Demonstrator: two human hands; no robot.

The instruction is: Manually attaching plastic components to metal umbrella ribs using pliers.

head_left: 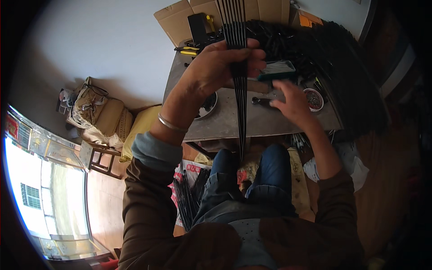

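Observation:
My left hand is closed round a bundle of long thin black rods, gripping it near the upper part. The rods fan apart slightly at the top and draw together to a point above my knees. My right hand hovers over the table with thumb and fingers apart, and I see nothing in it. Just left of its thumb lies a small dark metal tool, whose exact kind I cannot make out. Close to its right is a round bowl of small metal parts.
A green tray of thin white pieces sits on the grey table. Black parts pile up behind, with long black strands at right. Yellow-handled pliers lie far left. More black rods rest beside my left leg.

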